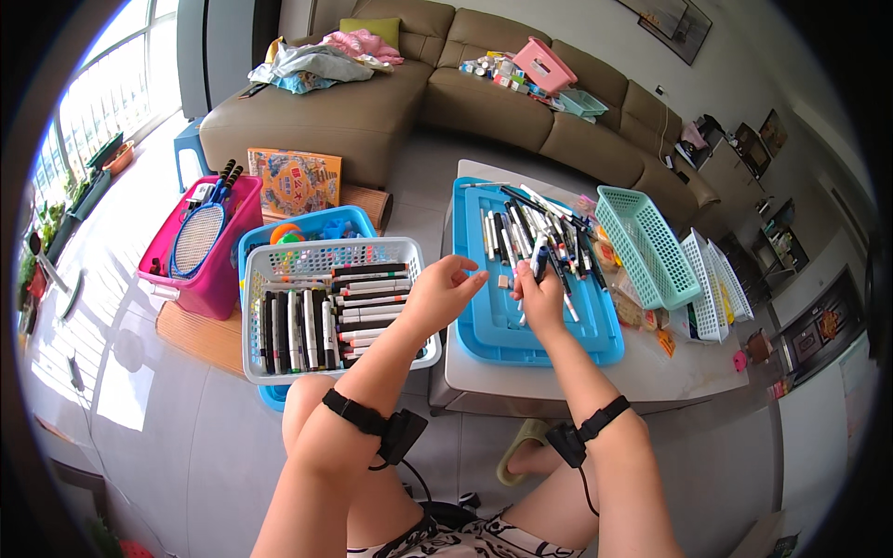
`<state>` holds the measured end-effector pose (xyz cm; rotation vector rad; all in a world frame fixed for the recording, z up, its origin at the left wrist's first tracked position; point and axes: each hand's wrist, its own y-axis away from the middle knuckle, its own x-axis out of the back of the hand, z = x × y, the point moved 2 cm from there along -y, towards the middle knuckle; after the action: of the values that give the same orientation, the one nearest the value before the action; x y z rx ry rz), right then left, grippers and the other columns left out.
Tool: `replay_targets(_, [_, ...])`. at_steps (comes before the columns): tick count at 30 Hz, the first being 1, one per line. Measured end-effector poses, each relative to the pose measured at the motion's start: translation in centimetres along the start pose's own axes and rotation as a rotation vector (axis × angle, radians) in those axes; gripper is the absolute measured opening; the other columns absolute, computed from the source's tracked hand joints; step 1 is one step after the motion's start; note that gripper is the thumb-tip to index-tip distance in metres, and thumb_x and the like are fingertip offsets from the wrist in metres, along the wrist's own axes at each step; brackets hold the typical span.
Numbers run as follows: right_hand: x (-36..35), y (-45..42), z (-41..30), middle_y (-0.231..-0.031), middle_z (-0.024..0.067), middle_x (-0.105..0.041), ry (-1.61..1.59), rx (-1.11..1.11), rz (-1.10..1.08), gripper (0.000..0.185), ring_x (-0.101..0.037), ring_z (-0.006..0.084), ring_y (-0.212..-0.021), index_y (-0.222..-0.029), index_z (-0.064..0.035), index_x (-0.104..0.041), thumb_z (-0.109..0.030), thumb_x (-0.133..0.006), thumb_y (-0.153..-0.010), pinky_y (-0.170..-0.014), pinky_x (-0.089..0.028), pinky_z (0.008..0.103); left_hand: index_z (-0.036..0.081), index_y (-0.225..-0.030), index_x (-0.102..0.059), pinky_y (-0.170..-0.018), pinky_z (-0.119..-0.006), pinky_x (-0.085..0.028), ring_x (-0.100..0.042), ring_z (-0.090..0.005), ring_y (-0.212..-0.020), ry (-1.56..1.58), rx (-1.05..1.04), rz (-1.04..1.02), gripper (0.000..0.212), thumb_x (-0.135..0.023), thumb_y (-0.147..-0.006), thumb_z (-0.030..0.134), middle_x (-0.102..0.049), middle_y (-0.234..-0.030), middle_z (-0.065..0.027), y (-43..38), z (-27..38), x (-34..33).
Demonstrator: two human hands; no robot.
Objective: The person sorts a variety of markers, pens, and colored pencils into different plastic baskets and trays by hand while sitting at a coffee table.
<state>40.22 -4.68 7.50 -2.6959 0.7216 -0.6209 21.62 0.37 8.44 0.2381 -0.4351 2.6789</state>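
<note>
My right hand (538, 293) is closed around several markers (541, 259), white and dark ones, over a blue plastic lid (474, 328) on the coffee table. Behind it on the lid lies a loose pile of black and white markers (520, 223), and a small eraser-like block (503, 282) is just left of the hand. My left hand (450, 289) is over the lid's left edge, fingers apart and nothing seen in them. To its left, a white perforated plastic basket (335, 381) holds markers in rows, some upright in the picture, others crosswise.
Green (652, 244) and white (701, 293) baskets and packaged items stand on the right of the marble-look table (593, 387). A pink bin (230, 279) with badminton rackets (199, 240) and a blue tub (356, 217) are at left. A brown sofa (335, 125) stands behind.
</note>
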Motion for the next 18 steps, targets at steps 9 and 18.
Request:
replay_targets(9, [-13.1, -0.1, -9.4, -0.08, 0.0144, -0.065, 0.693, 0.426, -0.428, 0.019, -0.063, 0.0357, -0.075, -0.095, -0.0068, -0.059, -0.017, -0.061, -0.08, -0.065, -0.049, 0.045, -0.004, -0.087, -0.056, -0.04, -0.025, -0.043, -0.052, -0.009, -0.047, 0.462, 0.071, 0.382, 0.025, -0.066, -0.085, 0.019, -0.058, -0.064, -0.0065, -0.1, -1.7, 8.5])
replay_targets(18, [-23.8, -1.5, -11.8, -0.081, 0.014, -0.066, 0.536, 0.387, -0.774, 0.035, -0.064, 0.0316, -0.078, -0.093, -0.006, -0.062, -0.039, -0.063, -0.082, -0.067, -0.05, 0.0415, -0.001, -0.107, -0.053, -0.051, -0.023, -0.048, -0.055, -0.0097, -0.061, 0.493, 0.158, 0.731, 0.031, -0.063, -0.087, 0.021, -0.057, -0.086, -0.008, 2.8, -5.1, 20.1])
